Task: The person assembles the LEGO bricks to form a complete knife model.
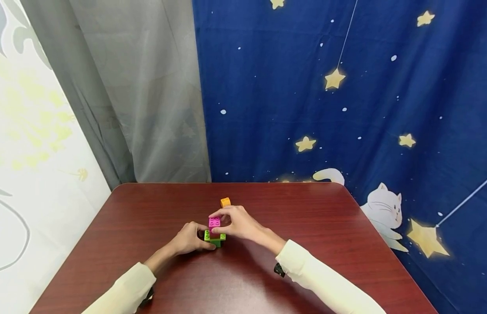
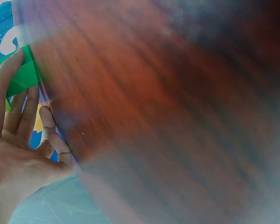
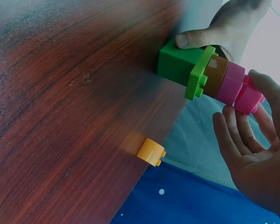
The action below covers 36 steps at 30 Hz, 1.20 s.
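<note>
A stack of toy building blocks stands on the table. In the right wrist view it runs from a dark green block (image 3: 177, 63) through a light green plate (image 3: 199, 74) and a brown block (image 3: 215, 77) to a magenta block (image 3: 232, 84). A pink block (image 3: 248, 97) sits at the top, against the magenta one; whether it is fully seated I cannot tell. My left hand (image 1: 189, 239) grips the dark green block at the base, thumb on the near side. Between thumb and fingers, my right hand (image 1: 239, 223) pinches the pink block from the right.
A loose yellow-orange block (image 1: 225, 202) lies on the table just beyond my right hand. The dark red wooden table (image 1: 298, 209) ends at a far edge, with a grey curtain (image 1: 165, 109) and a blue starry curtain (image 1: 267, 109) behind it.
</note>
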{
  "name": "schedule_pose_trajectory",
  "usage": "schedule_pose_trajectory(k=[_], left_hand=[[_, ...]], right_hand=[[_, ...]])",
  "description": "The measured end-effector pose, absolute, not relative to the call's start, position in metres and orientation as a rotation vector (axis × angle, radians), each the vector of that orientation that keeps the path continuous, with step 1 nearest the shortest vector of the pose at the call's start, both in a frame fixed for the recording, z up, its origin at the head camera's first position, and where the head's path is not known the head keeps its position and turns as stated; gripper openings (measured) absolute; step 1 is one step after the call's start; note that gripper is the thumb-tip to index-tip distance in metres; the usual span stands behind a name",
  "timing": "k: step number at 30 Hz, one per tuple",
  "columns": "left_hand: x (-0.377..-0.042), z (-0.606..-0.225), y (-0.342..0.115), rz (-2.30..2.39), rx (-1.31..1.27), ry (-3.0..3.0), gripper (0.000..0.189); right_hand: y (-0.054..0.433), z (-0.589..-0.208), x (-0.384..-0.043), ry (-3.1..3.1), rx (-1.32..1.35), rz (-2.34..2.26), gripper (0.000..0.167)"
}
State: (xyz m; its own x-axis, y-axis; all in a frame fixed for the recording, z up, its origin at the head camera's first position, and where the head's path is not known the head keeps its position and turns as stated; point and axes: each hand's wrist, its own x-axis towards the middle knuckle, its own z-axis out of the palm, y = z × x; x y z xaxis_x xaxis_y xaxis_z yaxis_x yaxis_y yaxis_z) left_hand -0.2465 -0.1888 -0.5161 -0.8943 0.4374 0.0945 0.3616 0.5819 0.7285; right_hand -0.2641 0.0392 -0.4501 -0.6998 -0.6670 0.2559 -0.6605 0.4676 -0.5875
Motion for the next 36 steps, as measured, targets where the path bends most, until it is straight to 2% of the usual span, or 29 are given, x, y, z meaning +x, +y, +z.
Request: schedule_pose_trajectory(k=[36], left_hand=[[-0.2454,-0.5172,-0.1890,1.219,0.686,2.725,0.035]], right_hand=[[0.0359,-0.4474,-0.2598,2.862,-1.048,-0.945,0.043]])
